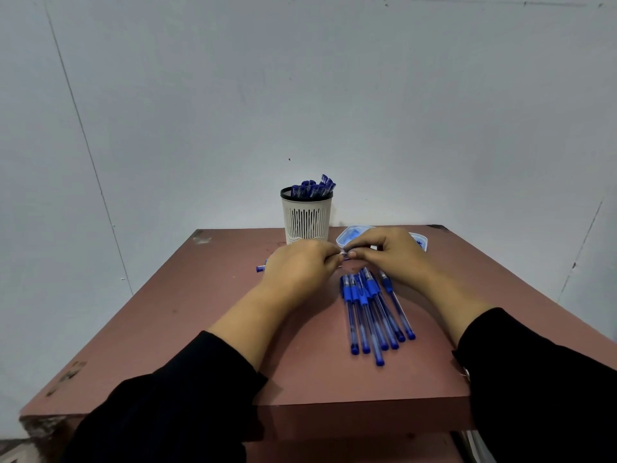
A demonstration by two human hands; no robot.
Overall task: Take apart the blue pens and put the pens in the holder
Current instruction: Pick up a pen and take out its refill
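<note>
Pinching one blue pen (344, 254) between your left hand (300, 267) and right hand (390, 253) at frame centre, you seem mid-disassembly; next, pull it apart and drop it into the holder (307, 217) just above.

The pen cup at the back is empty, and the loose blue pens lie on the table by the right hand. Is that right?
Not quite. The head view shows the pen cup already has blue pen parts sticking out of its top. The loose blue pens do lie on the table by the right hand.

holder (306, 219) rear-centre, loose pens (374, 312) right, left free
</note>
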